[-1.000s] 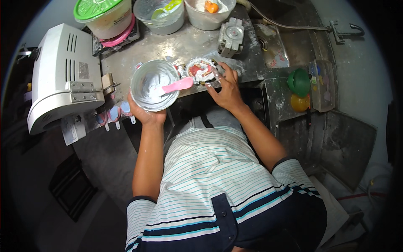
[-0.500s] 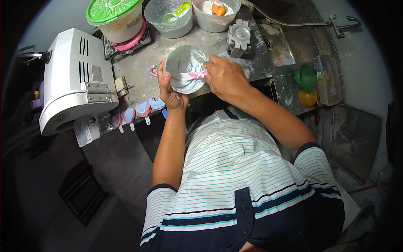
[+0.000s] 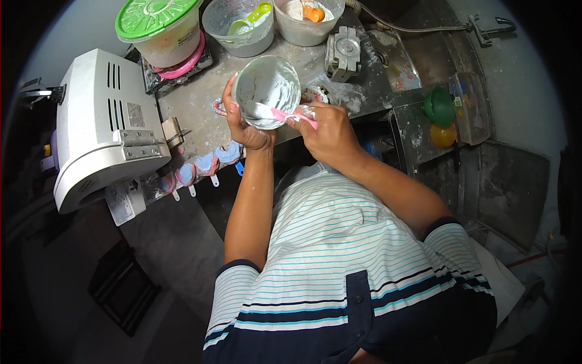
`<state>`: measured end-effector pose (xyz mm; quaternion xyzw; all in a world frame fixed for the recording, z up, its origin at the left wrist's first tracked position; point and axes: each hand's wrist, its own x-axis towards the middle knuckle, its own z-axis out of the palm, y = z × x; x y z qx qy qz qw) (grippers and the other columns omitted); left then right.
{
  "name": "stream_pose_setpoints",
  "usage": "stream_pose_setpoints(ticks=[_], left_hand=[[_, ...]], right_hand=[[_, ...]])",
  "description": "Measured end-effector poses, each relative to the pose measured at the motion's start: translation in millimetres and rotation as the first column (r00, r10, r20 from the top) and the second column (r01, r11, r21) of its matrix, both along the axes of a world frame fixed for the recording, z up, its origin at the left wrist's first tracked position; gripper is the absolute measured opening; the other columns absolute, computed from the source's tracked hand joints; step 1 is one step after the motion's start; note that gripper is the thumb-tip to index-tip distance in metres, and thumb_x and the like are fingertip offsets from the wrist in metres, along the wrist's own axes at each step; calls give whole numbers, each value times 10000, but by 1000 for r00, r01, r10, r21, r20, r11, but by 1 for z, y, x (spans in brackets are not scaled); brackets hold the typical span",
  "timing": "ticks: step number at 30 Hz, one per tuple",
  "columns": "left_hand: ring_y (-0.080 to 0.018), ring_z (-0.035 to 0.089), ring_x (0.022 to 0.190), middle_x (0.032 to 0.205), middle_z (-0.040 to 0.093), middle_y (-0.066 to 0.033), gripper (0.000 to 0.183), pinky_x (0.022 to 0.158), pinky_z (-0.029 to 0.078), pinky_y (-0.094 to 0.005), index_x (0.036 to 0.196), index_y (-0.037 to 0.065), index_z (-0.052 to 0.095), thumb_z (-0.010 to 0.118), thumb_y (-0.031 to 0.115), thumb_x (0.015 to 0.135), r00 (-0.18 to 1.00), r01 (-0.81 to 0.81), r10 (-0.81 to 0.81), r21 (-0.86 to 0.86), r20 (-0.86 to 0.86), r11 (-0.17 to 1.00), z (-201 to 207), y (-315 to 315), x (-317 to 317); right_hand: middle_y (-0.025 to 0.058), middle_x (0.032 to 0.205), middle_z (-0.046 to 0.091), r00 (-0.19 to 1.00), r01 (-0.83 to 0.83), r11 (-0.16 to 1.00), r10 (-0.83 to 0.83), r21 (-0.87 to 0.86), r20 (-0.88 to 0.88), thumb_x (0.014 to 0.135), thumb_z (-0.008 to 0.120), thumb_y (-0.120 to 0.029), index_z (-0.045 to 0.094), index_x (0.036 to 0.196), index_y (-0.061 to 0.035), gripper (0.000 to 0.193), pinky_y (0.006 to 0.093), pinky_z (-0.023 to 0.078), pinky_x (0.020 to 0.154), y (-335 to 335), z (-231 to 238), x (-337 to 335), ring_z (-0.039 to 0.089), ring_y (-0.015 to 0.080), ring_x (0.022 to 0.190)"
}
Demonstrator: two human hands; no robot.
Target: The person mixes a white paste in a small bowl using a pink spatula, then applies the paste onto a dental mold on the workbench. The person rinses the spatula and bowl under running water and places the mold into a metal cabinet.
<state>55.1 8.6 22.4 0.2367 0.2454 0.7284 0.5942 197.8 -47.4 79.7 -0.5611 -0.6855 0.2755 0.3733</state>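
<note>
My left hand [image 3: 247, 132] grips a mixing bowl [image 3: 253, 85] from its left side and underneath, tilting its mouth toward me. White paste coats the inside of the bowl. In my right hand [image 3: 332, 134] is a spatula with a pink handle [image 3: 280, 114]; its blade lies inside the bowl, against the near wall. Below and left of the bowl, several dental impression trays [image 3: 206, 162] filled with blue and pink material line the bench edge. A pink-and-white dental piece [image 3: 218, 107] lies left of my left hand, and another piece shows partly behind the bowl [image 3: 315, 94].
A white machine [image 3: 100, 115] stands at the left. At the back are a green-lidded tub [image 3: 160, 45] on a pink-topped scale, a bowl with a green scoop [image 3: 245, 45] and a powder bowl with an orange scoop [image 3: 303, 35]. A metal flask [image 3: 344, 54] sits right, near a hose [image 3: 418, 30].
The bowl has tipped further toward me. My right hand has moved down and slightly right, so more of the pink handle shows. A dental piece behind the bowl has come into sight.
</note>
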Motion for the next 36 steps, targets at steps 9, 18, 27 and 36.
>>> stream_pose_setpoints(ticks=[9, 18, 27, 36], left_hand=[[-317, 604, 1158, 1239, 620, -166, 612, 1034, 470, -471, 1277, -7, 555, 410, 488, 947, 982, -123, 162, -324, 95, 938, -10, -6, -20], [-318, 601, 1186, 1268, 616, -162, 597, 1034, 486, -463, 1295, -13, 560, 388, 448, 957, 991, -81, 117, -385, 70, 919, -8, -29, -44], [-333, 571, 1236, 1337, 577, -180, 619, 1066, 462, -467, 1381, -22, 489, 366, 418, 963, 994, -46, 80, -352, 81, 935, -7, -38, -41], [-338, 566, 1235, 1328, 578, -179, 633, 1068, 457, -486, 1352, -14, 512, 376, 454, 950, 992, -76, 108, -377, 65, 923, -6, -45, -44]], right_hand=[[45, 729, 643, 700, 49, 730, -511, -681, -498, 923, 699, -141, 697, 1049, 79, 253, 233, 356, 469, -23, 2, 55, 475, 62, 521], [177, 731, 623, 862, 463, 877, -479, 126, 168, 882, 690, -128, 674, 851, 17, 149, 439, 471, 593, -41, -58, 60, 603, 393, 642], [178, 892, 612, 838, 351, 905, -418, 240, 350, 890, 627, -30, 632, 1005, 61, 147, 420, 536, 581, -45, -72, 47, 657, 384, 702], [168, 909, 620, 826, 329, 904, -416, 274, 381, 878, 632, -29, 633, 1032, 69, 182, 409, 551, 581, -40, -75, 46, 661, 372, 681]])
